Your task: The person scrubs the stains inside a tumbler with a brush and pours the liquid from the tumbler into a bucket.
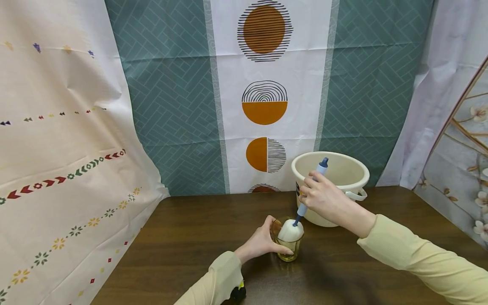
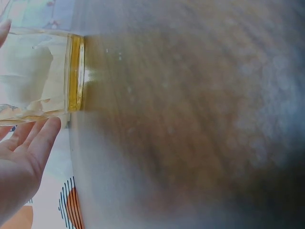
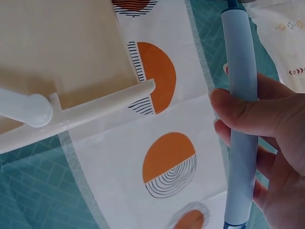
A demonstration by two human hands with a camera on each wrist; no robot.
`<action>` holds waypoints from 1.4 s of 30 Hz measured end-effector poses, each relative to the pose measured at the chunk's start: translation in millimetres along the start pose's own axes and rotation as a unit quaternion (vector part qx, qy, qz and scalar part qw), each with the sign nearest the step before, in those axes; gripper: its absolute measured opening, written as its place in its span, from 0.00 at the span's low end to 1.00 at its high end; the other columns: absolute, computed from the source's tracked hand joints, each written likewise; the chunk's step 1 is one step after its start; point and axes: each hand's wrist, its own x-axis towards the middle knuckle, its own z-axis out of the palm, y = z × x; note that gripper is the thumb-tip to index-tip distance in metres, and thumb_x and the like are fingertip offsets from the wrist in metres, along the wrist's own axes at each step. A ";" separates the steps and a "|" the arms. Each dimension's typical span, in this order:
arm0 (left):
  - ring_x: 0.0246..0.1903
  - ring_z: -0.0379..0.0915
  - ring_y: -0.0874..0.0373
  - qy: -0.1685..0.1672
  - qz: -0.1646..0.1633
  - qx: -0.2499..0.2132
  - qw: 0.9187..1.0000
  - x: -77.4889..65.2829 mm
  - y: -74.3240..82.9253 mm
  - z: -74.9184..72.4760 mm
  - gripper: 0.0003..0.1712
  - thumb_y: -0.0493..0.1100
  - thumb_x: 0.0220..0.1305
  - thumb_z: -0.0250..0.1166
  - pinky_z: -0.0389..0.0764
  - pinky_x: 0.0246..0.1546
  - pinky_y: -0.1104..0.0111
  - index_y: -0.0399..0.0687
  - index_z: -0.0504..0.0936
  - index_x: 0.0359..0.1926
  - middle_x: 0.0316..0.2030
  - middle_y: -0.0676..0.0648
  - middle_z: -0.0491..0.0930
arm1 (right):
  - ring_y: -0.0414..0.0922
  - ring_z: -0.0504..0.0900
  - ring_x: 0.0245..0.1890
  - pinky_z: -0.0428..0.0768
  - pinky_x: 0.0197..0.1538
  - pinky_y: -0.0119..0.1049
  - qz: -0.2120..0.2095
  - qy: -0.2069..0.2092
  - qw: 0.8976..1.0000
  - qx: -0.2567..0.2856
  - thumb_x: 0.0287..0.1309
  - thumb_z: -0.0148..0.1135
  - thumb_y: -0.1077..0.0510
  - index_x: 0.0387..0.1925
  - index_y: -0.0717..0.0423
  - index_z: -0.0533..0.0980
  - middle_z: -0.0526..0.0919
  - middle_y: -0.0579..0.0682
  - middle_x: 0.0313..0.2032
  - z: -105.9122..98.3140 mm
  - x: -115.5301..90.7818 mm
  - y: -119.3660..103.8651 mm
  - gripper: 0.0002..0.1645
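- Here's the glass, clear amber-yellow and see-through, its thick base glowing a deeper gold in the left wrist view.
- It's base-down in the near middle of the brown table; whether it touches the wood, I can't tell.
- The left hand has it from the side, opened to about the glass's width, thumb in front, fingers round the back.
- And the brush! A smooth, pale-blue handle, dark blue at both ends, leaning with its top to the right.
- Its white, rounded, soft-looking head sits in the glass's mouth, top showing; from the left wrist it's a pale, hazy shape behind the amber wall.
- The right hand has that handle firmly, thumb against 1 side, fingers wrapping the other, closed to its thickness.
- Just behind stands a cream bucket, a white handle at its side.
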 end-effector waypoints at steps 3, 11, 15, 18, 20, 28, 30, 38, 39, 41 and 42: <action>0.27 0.60 0.69 0.001 0.002 0.006 1.000 0.1 0.2 0.3 0.40 0.57 0.18 0.63 0.63 0.24 0.72 0.51 0.55 0.37 0.30 0.57 0.64 | 0.48 0.63 0.24 0.55 0.37 0.42 0.000 -0.002 1.000 0.005 0.26 0.58 0.65 0.17 0.50 0.74 0.70 0.47 0.19 0.1 -0.4 1.2 0.09; 0.29 0.61 0.68 0.002 0.004 0.008 1.000 0.8 -0.2 1.0 0.40 0.57 0.17 0.63 0.63 0.25 0.73 0.51 0.55 0.37 0.31 0.57 0.64 | 0.48 0.63 0.24 0.55 0.38 0.42 -0.001 0.004 1.000 0.014 0.25 0.58 0.64 0.18 0.47 0.74 0.70 0.46 0.19 1.7 -1.4 2.0 0.10; 0.29 0.61 0.67 0.001 0.000 0.007 1.000 0.5 -0.1 0.5 0.40 0.57 0.17 0.63 0.63 0.25 0.72 0.50 0.55 0.37 0.31 0.57 0.64 | 0.48 0.64 0.25 0.55 0.38 0.42 0.001 0.007 1.000 0.018 0.24 0.59 0.64 0.18 0.48 0.74 0.70 0.46 0.19 1.8 -1.4 1.8 0.11; 0.29 0.60 0.67 0.000 -0.003 0.008 1.000 0.2 0.3 0.0 0.40 0.57 0.18 0.63 0.63 0.26 0.72 0.51 0.55 0.37 0.31 0.57 0.64 | 0.48 0.64 0.25 0.55 0.38 0.42 0.004 0.003 1.000 0.021 0.24 0.59 0.64 0.19 0.48 0.74 0.70 0.47 0.20 -0.7 -1.3 1.8 0.11; 0.29 0.60 0.68 0.000 -0.003 0.008 1.000 0.0 0.8 -0.5 0.40 0.57 0.18 0.63 0.63 0.25 0.72 0.51 0.55 0.37 0.30 0.57 0.64 | 0.48 0.64 0.25 0.55 0.38 0.42 0.007 0.002 1.000 0.025 0.25 0.59 0.64 0.19 0.48 0.74 0.70 0.47 0.20 -4.3 -0.9 1.8 0.11; 0.27 0.62 0.66 -0.001 -0.003 0.000 1.000 0.4 0.3 -0.4 0.39 0.56 0.17 0.63 0.63 0.24 0.73 0.54 0.54 0.36 0.29 0.56 0.65 | 0.48 0.64 0.23 0.57 0.36 0.41 0.016 0.030 0.999 0.026 0.22 0.57 0.65 0.17 0.50 0.74 0.70 0.48 0.19 -13.7 0.5 2.1 0.10; 0.27 0.62 0.66 -0.001 -0.003 -0.001 1.000 0.7 -0.3 -0.1 0.39 0.56 0.17 0.63 0.63 0.24 0.73 0.55 0.54 0.36 0.28 0.56 0.65 | 0.48 0.64 0.23 0.57 0.36 0.41 0.019 0.030 0.999 0.024 0.23 0.57 0.65 0.17 0.50 0.74 0.70 0.48 0.19 -14.8 0.5 2.2 0.10; 0.27 0.62 0.67 -0.001 0.001 -0.007 1.000 0.7 -0.8 -0.3 0.39 0.56 0.18 0.63 0.63 0.24 0.73 0.55 0.54 0.36 0.29 0.56 0.65 | 0.50 0.63 0.25 0.55 0.37 0.43 0.027 0.009 0.999 0.036 0.26 0.57 0.65 0.20 0.50 0.74 0.70 0.49 0.21 -2.8 -3.1 3.1 0.11; 0.27 0.62 0.67 -0.002 0.002 -0.009 1.000 0.5 -0.4 -0.5 0.38 0.56 0.18 0.63 0.63 0.24 0.73 0.55 0.54 0.36 0.29 0.56 0.65 | 0.50 0.63 0.25 0.55 0.37 0.43 0.028 0.011 0.999 0.041 0.25 0.58 0.65 0.20 0.50 0.74 0.70 0.49 0.20 -1.1 -3.6 3.5 0.11; 0.27 0.62 0.68 -0.002 0.002 -0.011 1.000 0.3 0.0 -0.6 0.38 0.56 0.18 0.63 0.63 0.25 0.73 0.55 0.54 0.36 0.29 0.56 0.65 | 0.50 0.63 0.25 0.54 0.37 0.43 0.030 0.013 0.998 0.052 0.25 0.57 0.66 0.20 0.51 0.74 0.69 0.49 0.19 -0.1 -4.4 5.0 0.10; 0.27 0.62 0.68 -0.003 0.001 -0.012 1.000 0.2 0.1 -0.6 0.38 0.56 0.18 0.63 0.63 0.25 0.73 0.55 0.54 0.36 0.29 0.56 0.65 | 0.51 0.63 0.25 0.54 0.37 0.43 0.031 0.016 0.998 0.056 0.25 0.57 0.66 0.19 0.52 0.74 0.69 0.50 0.19 0.1 -4.6 5.8 0.10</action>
